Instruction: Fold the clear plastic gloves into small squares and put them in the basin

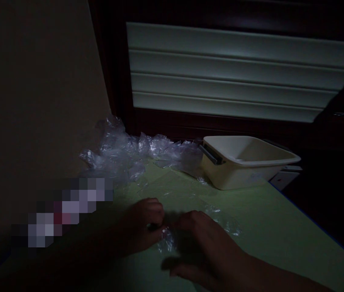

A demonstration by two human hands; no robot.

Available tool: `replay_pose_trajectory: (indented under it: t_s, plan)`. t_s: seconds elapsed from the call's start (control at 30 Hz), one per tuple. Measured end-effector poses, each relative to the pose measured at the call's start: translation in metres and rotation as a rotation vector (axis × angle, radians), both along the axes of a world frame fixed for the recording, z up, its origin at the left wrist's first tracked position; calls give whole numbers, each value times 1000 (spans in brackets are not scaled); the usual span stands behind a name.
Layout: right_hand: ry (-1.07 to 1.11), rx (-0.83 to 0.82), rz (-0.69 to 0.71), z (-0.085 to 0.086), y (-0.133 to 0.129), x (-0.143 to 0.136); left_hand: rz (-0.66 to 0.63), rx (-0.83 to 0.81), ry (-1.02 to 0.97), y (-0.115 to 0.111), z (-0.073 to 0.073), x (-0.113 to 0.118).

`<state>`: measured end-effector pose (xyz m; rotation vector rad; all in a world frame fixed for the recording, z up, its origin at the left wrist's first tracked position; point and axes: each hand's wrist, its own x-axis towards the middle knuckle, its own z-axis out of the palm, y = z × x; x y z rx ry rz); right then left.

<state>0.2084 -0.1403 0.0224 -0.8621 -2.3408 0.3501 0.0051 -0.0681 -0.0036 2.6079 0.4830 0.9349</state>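
1. Head view, setting: a very dim room. A pale green table (266,227) with a smooth, flat top runs up to a plain wall on the left and a dark-framed window at the back, where one shutter (235,73) of pale horizontal slats is lit.
2. One cream plastic tub (244,162), rectangular with rounded corners and a dark handle on its near-left end, stands on the table by the window.
3. A crinkled heap of clear plastic film (123,152), glossy and wrinkled, lies along the back of the table from the wall corner to just beside the tub. How many pieces make it up cannot be told.
4. Two hands are in view, both low over the table and near each other.
5. The left hand (143,229) has its fingers curled in and bunched, their tips pinching one small scrap of clear film (167,239).
6. The right hand (202,247) lies palm down with fingers loosely together; its fingertips meet the same scrap from the other side, but the dark hides whether they grip it.
7. The scrap sits between the two sets of fingertips, on the table surface, well apart from the heap.
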Motion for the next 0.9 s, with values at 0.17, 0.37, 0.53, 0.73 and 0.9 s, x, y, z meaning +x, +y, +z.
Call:
replay_pose_trajectory:
  t_s: [0.17, 0.37, 0.53, 0.73, 0.9]
  plan:
    - [-45, 102, -84, -8, -1, -5, -4, 12, 33, -1, 2, 1]
    - [128, -55, -172, -16, 4, -2, 51, 6, 46, -5, 6, 3]
    - [281, -345, -206, -21, 11, -1, 50, -5, 13, -7, 6, 2]
    - [133, -303, -304, -17, 12, 6, 161, 62, 101, -11, 7, 1]
    - [44, 40, -331, -6, 8, 15, 187, 313, 240, -15, 13, 2]
